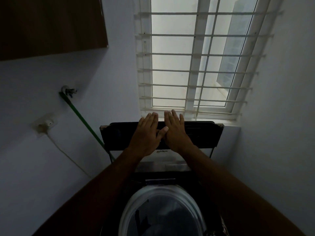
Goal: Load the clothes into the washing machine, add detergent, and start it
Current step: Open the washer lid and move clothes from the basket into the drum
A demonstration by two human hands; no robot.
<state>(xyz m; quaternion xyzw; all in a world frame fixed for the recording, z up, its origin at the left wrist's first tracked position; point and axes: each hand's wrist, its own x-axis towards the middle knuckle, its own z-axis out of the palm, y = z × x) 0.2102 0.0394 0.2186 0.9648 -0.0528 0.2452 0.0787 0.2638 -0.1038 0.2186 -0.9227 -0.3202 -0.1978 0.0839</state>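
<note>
A top-loading washing machine stands below a window, its dark lid [119, 137] raised upright against the sill. Its round drum opening [162, 212] is at the bottom of the view, with dark clothes dimly visible inside. My left hand [147, 135] and my right hand [174, 132] are stretched out flat, fingers together and pointing up, palms toward the raised lid, thumbs touching each other. Neither hand holds anything. No detergent shows in view.
A barred white window [192, 62] fills the wall behind the machine. A green hose [81, 118] runs from a wall tap [68, 91] down to the machine. A wall socket [45, 125] with a white cable is at left. A dark cabinet [51, 26] hangs upper left.
</note>
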